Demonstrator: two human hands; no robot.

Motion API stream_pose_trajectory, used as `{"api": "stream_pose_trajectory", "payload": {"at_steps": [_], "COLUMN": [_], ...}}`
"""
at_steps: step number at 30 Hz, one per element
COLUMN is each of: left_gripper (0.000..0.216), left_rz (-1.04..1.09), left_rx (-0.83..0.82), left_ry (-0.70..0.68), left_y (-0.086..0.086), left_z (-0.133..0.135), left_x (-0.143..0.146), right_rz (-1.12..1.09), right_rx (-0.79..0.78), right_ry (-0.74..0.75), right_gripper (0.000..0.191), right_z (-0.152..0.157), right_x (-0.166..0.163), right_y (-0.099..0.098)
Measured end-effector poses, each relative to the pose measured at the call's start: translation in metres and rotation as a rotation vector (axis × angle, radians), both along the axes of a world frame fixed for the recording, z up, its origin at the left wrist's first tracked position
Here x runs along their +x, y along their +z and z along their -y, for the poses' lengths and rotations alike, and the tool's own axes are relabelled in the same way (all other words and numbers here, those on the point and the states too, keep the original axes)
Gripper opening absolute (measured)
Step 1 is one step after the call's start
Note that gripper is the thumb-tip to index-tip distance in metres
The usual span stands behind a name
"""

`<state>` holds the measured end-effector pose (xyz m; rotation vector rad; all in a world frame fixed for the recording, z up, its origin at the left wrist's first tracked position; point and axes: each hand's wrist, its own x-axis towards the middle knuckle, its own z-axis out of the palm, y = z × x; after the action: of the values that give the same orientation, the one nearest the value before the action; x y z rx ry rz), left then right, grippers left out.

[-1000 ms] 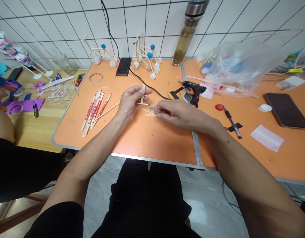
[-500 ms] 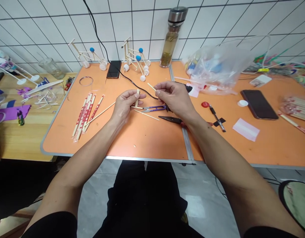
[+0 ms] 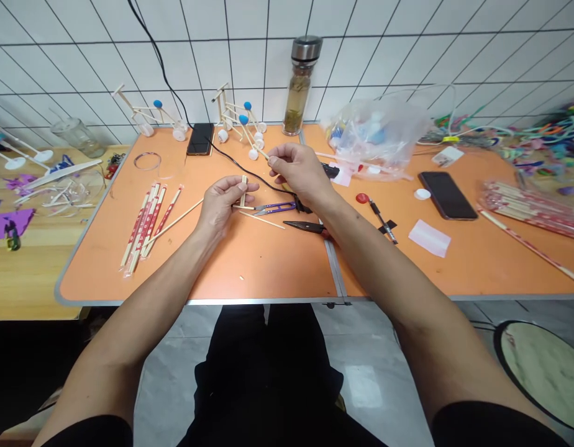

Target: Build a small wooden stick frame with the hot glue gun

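My left hand (image 3: 224, 202) pinches short pieces of wooden stick (image 3: 243, 190) upright between thumb and fingers; how many, I cannot tell. My right hand (image 3: 299, 171) is closed on another thin wooden stick (image 3: 261, 151), whose tip points up and left. Under and between the hands lie purple-handled thread snips (image 3: 277, 207). A loose stick (image 3: 263, 220) rests just below them, beside black-jawed pliers (image 3: 303, 227). Left of my left hand are several chopsticks in red-printed wrappers (image 3: 145, 223) and one bare chopstick (image 3: 177, 221).
At the back stand small stick models with blue balls and white wheels (image 3: 240, 118), a phone (image 3: 200, 139) with a black cable across it, and a tea bottle (image 3: 297, 87). To the right are a plastic bag (image 3: 375, 133), a pen (image 3: 382, 220), another phone (image 3: 448, 195) and packed chopsticks (image 3: 533, 208).
The view has swung to the right, so everything appears farther left. The stick in my right hand now points more steeply upward. Both hands keep their hold.
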<state>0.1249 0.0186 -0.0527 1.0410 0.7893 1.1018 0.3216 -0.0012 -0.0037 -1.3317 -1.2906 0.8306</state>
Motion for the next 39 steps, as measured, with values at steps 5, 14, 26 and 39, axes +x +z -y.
{"api": "stream_pose_trajectory", "payload": {"at_steps": [5, 14, 26, 39], "left_gripper": [0.049, 0.049, 0.045, 0.036], "left_rz": [0.006, -0.009, -0.010, 0.010], "left_rx": [-0.005, -0.007, -0.013, -0.013], "left_ry": [0.002, -0.011, -0.067, -0.073], "left_y": [0.001, -0.005, -0.009, -0.008], "left_z": [0.001, 0.002, 0.003, 0.005], "left_x": [-0.001, 0.002, 0.004, 0.007], "right_rz": [0.036, 0.150, 0.069, 0.194], "right_rx": [-0.008, 0.094, 0.060, 0.247], "right_ry": [-0.011, -0.014, 0.046, 0.024], "right_gripper": [0.008, 0.005, 0.008, 0.011], "right_z": [0.002, 0.008, 0.016, 0.013], "right_x": [-0.001, 0.005, -0.002, -0.006], "right_y": [-0.009, -0.024, -0.019, -0.029]}}
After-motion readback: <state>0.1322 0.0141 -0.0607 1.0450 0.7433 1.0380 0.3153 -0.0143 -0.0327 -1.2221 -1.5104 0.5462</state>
